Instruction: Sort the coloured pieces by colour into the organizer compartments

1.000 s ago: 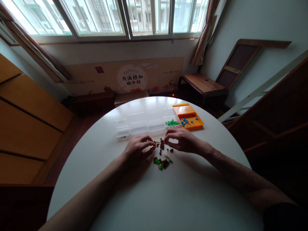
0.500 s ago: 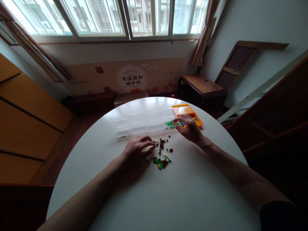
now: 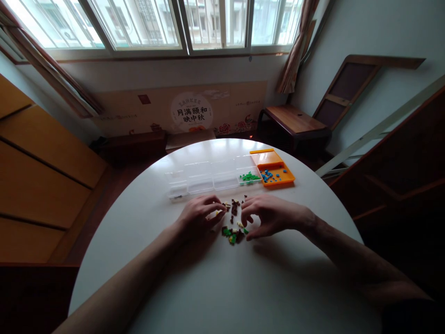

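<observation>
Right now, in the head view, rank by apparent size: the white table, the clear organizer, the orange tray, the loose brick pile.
1. white table
2. clear organizer
3. orange tray
4. loose brick pile
The tray and pile look close; the pile is nearer and partly hidden by hands, so that order is unsure.

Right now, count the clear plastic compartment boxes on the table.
4, in a row along the table's far side: far-left box, next box, third box, and the rightmost box holding green pieces, beside the orange tray.
</observation>
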The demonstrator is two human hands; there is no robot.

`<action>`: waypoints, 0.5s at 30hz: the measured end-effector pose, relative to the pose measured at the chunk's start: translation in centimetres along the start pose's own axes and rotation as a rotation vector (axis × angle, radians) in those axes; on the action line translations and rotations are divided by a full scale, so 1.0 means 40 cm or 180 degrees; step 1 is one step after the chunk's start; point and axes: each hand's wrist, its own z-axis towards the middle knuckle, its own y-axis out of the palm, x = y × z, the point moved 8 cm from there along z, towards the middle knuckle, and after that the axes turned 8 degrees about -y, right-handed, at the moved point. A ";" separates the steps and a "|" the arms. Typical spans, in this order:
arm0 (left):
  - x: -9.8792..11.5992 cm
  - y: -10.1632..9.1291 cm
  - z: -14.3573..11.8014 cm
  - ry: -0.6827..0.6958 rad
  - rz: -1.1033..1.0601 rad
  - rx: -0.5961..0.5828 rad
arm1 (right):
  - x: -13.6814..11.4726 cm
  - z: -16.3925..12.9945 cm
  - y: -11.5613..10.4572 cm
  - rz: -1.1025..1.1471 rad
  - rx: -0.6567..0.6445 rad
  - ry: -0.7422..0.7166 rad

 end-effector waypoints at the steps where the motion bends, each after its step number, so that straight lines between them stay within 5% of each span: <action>1: 0.001 -0.001 0.000 0.0008 -0.0001 0.0021 | 0.002 0.000 0.006 -0.0013 -0.0030 0.0003; 15: 0.001 0.002 0.000 -0.0047 -0.0032 -0.0054 | 0.005 0.011 -0.007 -0.0236 0.0344 -0.0074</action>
